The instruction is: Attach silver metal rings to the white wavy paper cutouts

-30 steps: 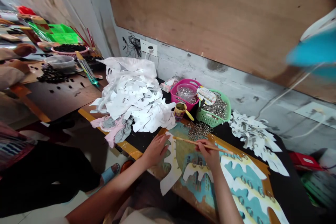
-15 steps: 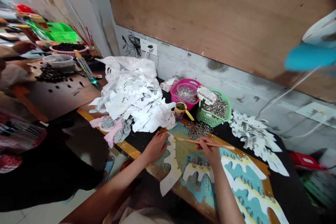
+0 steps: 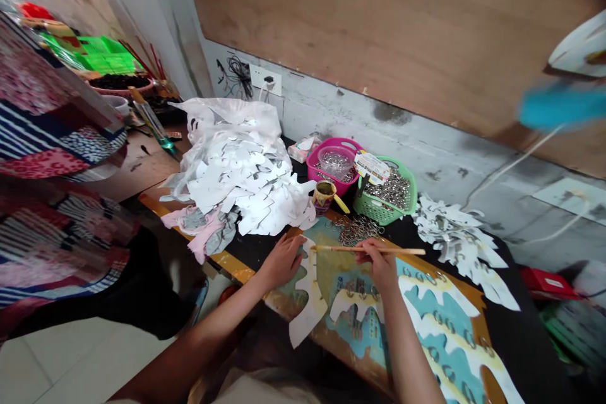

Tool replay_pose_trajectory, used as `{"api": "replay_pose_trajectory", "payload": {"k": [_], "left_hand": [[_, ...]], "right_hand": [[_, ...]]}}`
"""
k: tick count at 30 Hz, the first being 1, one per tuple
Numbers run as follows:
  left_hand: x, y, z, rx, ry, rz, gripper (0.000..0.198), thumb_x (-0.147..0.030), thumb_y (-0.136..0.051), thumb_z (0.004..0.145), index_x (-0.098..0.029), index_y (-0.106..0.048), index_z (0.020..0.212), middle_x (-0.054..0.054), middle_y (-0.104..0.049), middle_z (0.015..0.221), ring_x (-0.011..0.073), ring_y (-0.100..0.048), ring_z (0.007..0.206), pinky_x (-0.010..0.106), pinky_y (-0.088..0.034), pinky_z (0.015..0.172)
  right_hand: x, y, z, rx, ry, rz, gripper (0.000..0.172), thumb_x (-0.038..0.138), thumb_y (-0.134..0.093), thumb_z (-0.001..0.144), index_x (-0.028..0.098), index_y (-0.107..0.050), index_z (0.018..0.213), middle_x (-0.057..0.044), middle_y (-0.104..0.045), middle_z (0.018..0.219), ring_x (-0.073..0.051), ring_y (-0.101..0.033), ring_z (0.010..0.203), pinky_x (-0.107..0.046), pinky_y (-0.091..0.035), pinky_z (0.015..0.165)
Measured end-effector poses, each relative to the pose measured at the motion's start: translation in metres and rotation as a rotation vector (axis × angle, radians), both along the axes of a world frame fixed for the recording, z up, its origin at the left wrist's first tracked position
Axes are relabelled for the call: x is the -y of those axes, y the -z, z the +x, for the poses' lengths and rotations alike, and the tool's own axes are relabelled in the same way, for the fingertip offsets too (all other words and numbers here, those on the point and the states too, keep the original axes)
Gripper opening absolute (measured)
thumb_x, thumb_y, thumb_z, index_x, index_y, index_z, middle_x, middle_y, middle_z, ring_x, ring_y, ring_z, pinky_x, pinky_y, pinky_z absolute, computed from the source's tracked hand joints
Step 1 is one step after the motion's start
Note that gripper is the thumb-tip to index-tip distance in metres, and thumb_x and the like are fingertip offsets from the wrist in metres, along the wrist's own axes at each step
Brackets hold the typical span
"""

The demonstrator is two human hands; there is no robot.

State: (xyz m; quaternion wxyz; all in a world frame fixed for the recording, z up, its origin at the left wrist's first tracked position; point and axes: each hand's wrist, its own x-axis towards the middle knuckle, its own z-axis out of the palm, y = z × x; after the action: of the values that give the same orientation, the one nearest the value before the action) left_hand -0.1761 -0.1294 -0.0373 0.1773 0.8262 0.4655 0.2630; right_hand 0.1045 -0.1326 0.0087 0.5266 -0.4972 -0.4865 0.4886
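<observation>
My right hand (image 3: 380, 263) is closed around the thin wooden handle of a brush (image 3: 338, 249), its tip on the edge of a white cut-out piece (image 3: 308, 312) with a wavy outline. My left hand (image 3: 283, 261) lies with fingers stretched out, fingertips at the top of that piece. A yellowish strip runs along the piece's straighter edge. Beside my right wrist, another white cut-out (image 3: 355, 305) carries metal rings along its yellowish edge. More ringed cut-outs (image 3: 457, 303) lie in rows on a blue sheet at right. Loose metal rings (image 3: 360, 231) are heaped beyond my right hand.
A big pile of white cut-outs (image 3: 241, 177) stands at left, by a pink-grey cloth (image 3: 203, 227). At the back are a small pot (image 3: 324, 199) with a yellow handle, a magenta basket (image 3: 312, 170) and a green basket (image 3: 376, 209) of rings. A person in patterned clothes (image 3: 57, 120) stands left.
The person at left has come into view beside the other table, covering part of it. The brush handle has levelled slightly in my right hand. My left hand stays on the cut-out.
</observation>
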Motion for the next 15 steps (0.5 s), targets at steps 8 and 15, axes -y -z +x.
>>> {"api": "replay_pose_trajectory", "payload": {"k": [8,15], "left_hand": [[-0.0001,-0.0014,0.0001,-0.001,0.002,0.008,0.037,-0.017,-0.045,0.089,-0.021,-0.045,0.126,0.013,-0.063,0.126,0.0283,-0.058,0.121,0.056,-0.033,0.113],[-0.0008,-0.0006,0.0002,-0.005,-0.004,0.004,0.037,-0.017,-0.046,0.089,-0.02,-0.044,0.126,0.012,-0.063,0.126,0.0284,-0.058,0.121,0.056,-0.034,0.112]], "right_hand": [[-0.0057,-0.0042,0.0006,-0.036,-0.037,-0.04,0.02,0.034,-0.062,0.074,0.017,-0.068,0.066,0.0,-0.06,0.052,-0.012,-0.054,0.042,-0.019,-0.045,0.038],[-0.0036,-0.0057,-0.0008,-0.068,-0.06,-0.087,0.022,0.035,-0.059,0.073,0.017,-0.065,0.061,0.002,-0.054,0.045,-0.01,-0.047,0.035,-0.018,-0.039,0.032]]}}
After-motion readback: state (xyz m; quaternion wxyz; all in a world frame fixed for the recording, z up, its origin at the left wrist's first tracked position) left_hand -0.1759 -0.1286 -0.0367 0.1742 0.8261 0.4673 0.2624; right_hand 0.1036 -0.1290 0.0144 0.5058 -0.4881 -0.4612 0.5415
